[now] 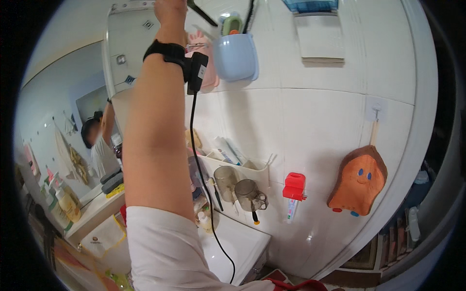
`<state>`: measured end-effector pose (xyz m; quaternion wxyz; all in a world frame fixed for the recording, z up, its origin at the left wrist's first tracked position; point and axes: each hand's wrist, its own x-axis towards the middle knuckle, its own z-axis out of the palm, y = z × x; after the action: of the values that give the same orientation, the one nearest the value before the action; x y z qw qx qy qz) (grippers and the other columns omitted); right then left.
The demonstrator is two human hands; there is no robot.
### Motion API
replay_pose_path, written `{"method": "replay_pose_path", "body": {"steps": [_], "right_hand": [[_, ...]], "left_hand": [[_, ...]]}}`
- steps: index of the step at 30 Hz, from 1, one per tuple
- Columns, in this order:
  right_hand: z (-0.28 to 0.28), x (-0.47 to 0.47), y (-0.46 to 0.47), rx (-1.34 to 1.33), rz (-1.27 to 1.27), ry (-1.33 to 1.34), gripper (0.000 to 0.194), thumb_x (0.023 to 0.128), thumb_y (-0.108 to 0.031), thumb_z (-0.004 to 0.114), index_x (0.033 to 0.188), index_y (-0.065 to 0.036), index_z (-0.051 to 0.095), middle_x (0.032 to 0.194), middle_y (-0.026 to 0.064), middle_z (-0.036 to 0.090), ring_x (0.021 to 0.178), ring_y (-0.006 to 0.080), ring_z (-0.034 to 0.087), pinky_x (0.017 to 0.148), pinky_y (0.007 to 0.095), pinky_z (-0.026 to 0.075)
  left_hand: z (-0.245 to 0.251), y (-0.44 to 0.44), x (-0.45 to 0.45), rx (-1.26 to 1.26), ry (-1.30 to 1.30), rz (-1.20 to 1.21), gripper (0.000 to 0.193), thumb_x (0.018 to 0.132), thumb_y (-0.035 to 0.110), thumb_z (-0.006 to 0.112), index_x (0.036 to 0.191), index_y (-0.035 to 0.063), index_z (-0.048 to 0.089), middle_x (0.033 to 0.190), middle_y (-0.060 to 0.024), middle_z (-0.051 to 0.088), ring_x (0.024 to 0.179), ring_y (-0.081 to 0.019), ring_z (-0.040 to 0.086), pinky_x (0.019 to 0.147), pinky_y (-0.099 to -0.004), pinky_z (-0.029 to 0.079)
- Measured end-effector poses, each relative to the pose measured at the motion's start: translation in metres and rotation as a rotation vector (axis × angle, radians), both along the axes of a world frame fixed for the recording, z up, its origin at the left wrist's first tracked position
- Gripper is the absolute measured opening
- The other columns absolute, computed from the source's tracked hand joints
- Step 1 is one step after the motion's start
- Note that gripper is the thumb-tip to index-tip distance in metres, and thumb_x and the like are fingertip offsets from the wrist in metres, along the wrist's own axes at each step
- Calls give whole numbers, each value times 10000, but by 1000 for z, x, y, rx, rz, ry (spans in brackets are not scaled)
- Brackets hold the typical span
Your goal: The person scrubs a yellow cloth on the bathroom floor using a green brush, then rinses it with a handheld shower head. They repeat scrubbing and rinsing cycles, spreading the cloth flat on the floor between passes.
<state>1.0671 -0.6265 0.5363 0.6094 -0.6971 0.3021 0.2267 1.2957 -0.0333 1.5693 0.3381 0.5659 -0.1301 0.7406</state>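
My left hand [170, 12] is raised at the top edge, partly cut off, with a black strap and a small black device on its wrist. Whether its fingers hold anything is hidden. Close to its right, a dark flat handle [202, 14] slants toward a light blue wall holder [236, 56], which contains a green item and a black stick. Behind the wrist hangs a pink holder [209, 74]. A black cable [204, 174] runs down from the device past my forearm. My right hand is out of view.
A mirror is at left, above a shelf with pump bottles [67, 205]. A white toothbrush rack [255, 174] with grey cups [247, 194], a red tube squeezer [294, 185] and an orange toast-shaped cloth [360, 182] hang on the tiled wall. A white-topped cabinet [233, 243] stands below.
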Motion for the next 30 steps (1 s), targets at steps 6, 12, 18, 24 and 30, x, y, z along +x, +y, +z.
{"method": "replay_pose_path", "body": {"steps": [6, 12, 18, 24, 30], "right_hand": [[-14, 71, 27, -45, 264, -60, 240, 836, -272, 548, 915, -49, 593, 752, 92, 620, 625, 203, 627, 481, 330, 494], [43, 155, 87, -460, 1146, -587, 261, 824, -254, 577, 883, -9, 649, 764, 105, 625, 679, 211, 618, 584, 336, 512], [83, 157, 180, -122, 1185, -341, 281, 816, -234, 567, 902, 19, 652, 714, 95, 645, 644, 179, 617, 611, 321, 500], [88, 106, 263, 58, 1647, -503, 292, 860, -301, 548, 926, -33, 642, 812, 80, 653, 721, 177, 635, 613, 317, 486], [127, 66, 298, -15, 1908, -246, 311, 853, -319, 510, 921, -31, 606, 777, 96, 620, 652, 182, 589, 576, 327, 460]], "left_hand": [[-35, -4, -92, 156, -239, -299, 253, 761, 151, 655, 894, -28, 536, 668, -70, 559, 529, -128, 516, 416, -249, 409], [-196, -18, -173, 203, 511, -112, 359, 793, 210, 683, 1095, 41, 588, 780, -23, 589, 567, -133, 524, 541, -260, 463], [-446, -58, -292, -373, 1469, -180, 623, 755, 148, 720, 1316, 82, 457, 923, -41, 623, 793, -138, 572, 677, -299, 492], [-626, -79, -489, -750, 1783, 329, 676, 667, 328, 746, 1214, 4, 515, 918, -197, 644, 816, -296, 621, 731, -355, 491], [-747, -173, -694, -1278, 1651, 509, 493, 621, 202, 750, 1036, -23, 608, 878, -145, 665, 789, -217, 640, 672, -350, 497]]}}
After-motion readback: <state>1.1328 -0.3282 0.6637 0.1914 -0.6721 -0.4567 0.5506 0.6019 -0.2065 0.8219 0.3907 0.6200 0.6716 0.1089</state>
